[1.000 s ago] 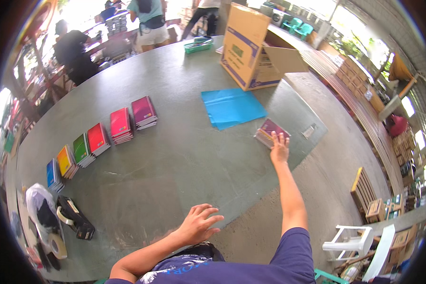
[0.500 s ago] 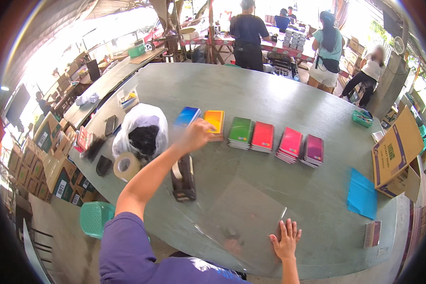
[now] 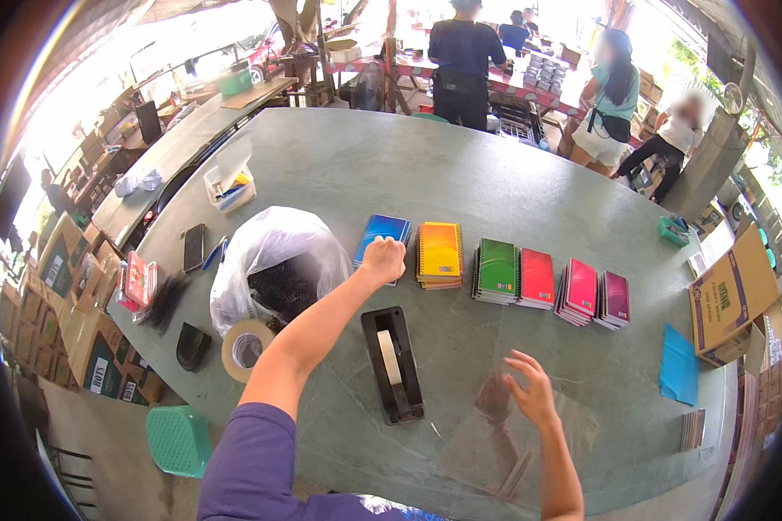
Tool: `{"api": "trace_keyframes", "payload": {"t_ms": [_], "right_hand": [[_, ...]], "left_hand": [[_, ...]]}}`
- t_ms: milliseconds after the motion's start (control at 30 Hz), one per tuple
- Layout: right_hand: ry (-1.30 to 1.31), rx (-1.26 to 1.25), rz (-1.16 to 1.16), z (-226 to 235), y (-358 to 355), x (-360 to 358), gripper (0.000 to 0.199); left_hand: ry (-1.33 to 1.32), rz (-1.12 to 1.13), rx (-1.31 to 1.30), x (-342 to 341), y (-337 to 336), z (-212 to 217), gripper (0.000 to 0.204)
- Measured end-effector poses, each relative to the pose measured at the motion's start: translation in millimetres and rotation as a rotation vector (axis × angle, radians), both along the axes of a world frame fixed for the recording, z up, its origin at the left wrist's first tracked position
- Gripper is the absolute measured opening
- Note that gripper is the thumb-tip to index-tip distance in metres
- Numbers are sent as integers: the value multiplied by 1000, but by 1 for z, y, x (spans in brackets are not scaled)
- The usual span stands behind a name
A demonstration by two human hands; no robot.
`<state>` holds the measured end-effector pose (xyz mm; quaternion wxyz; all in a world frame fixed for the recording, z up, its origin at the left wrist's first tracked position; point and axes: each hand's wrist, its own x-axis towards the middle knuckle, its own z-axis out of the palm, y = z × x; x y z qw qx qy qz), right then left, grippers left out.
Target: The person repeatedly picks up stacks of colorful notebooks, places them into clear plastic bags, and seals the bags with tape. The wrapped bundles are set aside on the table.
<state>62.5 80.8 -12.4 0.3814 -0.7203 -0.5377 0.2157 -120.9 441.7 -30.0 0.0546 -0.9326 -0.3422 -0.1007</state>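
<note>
Blue notebooks [image 3: 386,227], lengthwise away, slightly rightward

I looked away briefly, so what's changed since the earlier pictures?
The right hand let go of the maroon stack and came left, near the clear plastic sheet. The left hand reached forward to the blue notebooks. The notebook row stayed put.

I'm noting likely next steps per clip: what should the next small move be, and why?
Probably the left hand should settle on the top blue notebook and grip its edge: it appears over that notebook, though contact is unclear, while the right hand looks empty, fingers apart near the clear plastic sheet.
</note>
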Motion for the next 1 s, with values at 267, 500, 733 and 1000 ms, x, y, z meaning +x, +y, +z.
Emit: {"api": "trace_keyframes", "payload": {"t_ms": [267,500,733,1000], "right_hand": [[1618,229,-7,-20,153,-38,39],[1248,-35,-329,-37,111,-13,43],[1375,-131,-228,-55,74,3,51],[1686,118,219,-67,36,21,52]], "left_hand": [[-54,-444,-5,16,-80,60,10],[-209,-403,-86,43,-59,43,25],[18,-341,-70,50,-33,44,26],[1,-1207,-303,106,-102,51,42]]}}
